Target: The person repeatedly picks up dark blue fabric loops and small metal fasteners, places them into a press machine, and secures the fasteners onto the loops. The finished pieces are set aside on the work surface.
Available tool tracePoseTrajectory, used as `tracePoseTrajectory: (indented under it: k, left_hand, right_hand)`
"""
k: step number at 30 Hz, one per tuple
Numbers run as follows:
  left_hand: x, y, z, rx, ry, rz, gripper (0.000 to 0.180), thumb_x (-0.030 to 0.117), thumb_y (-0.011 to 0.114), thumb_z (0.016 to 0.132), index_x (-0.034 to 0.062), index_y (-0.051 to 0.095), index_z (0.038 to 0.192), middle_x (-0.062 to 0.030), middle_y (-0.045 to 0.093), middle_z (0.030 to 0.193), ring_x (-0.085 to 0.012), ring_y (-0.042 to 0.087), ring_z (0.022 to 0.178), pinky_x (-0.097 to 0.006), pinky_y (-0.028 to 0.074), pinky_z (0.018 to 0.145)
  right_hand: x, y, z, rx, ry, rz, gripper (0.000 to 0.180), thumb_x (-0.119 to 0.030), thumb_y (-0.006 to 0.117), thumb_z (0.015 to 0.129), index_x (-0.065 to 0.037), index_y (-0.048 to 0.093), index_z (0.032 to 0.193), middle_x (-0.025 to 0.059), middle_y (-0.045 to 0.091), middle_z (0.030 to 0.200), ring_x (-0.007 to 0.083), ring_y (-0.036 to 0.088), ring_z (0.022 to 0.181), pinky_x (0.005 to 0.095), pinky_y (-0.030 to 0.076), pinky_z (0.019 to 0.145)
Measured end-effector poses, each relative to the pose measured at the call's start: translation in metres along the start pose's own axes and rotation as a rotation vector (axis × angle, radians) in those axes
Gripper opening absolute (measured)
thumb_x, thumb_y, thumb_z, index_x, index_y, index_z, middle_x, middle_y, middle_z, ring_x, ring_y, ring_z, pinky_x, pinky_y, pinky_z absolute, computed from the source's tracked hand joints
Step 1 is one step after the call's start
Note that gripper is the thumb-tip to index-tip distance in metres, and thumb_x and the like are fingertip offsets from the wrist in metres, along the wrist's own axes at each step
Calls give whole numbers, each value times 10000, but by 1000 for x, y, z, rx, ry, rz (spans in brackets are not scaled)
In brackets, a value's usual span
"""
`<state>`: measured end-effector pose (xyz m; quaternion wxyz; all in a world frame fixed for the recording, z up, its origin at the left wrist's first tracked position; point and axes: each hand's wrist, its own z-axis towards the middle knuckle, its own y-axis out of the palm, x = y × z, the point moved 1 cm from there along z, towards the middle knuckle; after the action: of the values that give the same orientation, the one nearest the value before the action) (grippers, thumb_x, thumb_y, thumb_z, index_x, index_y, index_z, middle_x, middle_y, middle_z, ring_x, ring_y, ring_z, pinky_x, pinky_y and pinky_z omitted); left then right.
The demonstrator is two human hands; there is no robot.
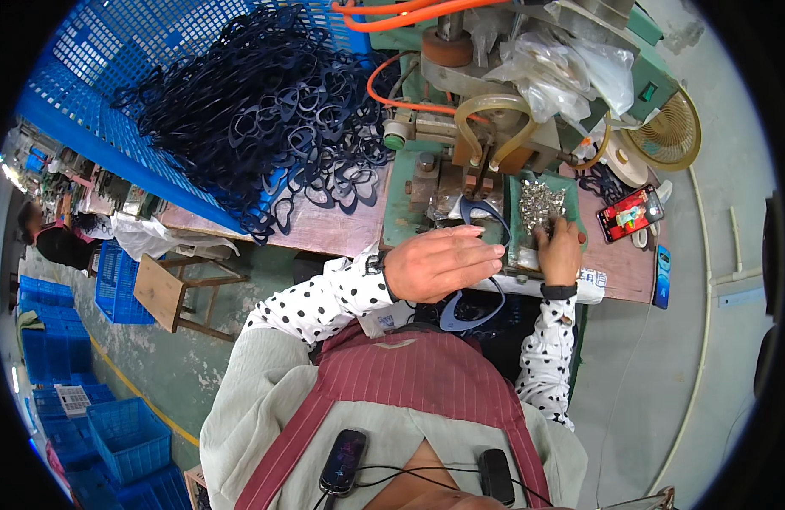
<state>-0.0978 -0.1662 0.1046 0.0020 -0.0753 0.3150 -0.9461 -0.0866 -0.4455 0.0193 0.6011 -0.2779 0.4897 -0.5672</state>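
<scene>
left hand (pixel 439 262) gripping dark frame (pixel 482 212), right hand (pixel 560 251) in metal parts (pixel 541 204)

A phone (pixel 629 212) lies at right of centre on the brown bench, its lit screen showing red and mixed colours. Lower right of it, a slim blue phone (pixel 662 276) rests at the bench edge, screen dark. Crumpled clear plastic bags (pixel 562 64) sit at upper centre-right on the green machine

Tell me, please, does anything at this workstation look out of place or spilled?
Yes: dark eyeglass frames heaped in the blue crate spill over its front edge onto the wooden bench. A phone lies among the work things.
</scene>
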Motion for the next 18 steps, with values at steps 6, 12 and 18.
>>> tracePoseTrajectory:
  k: [6,12,18]
  left_hand:
    - [4,-6,-1,-97,2,31,362,79,646,837,36,620,1195,-123,626,1238,-269,615,1116,-480,418,1069]
    - [-75,-40,-69,239,-266,554,353,13,609,678,55,652,1026,-136,617,997,-337,592,924,-460,447,796]
    - [-144,-18,-140,-415,-582,937,187,142,565,800,209,704,907,-81,517,1376,-335,495,1125,-523,320,1038]
  right_hand:
    - [8,12,12,165,65,341,134,-162,691,830,-41,697,888,158,670,841,342,637,807,405,501,733]
    - [1,14,6,298,113,521,82,-114,657,838,-48,658,885,163,678,834,364,649,790,419,502,702]
    - [0,11,4,398,67,409,91,-111,696,803,-78,698,888,140,679,796,362,623,753,430,494,678]
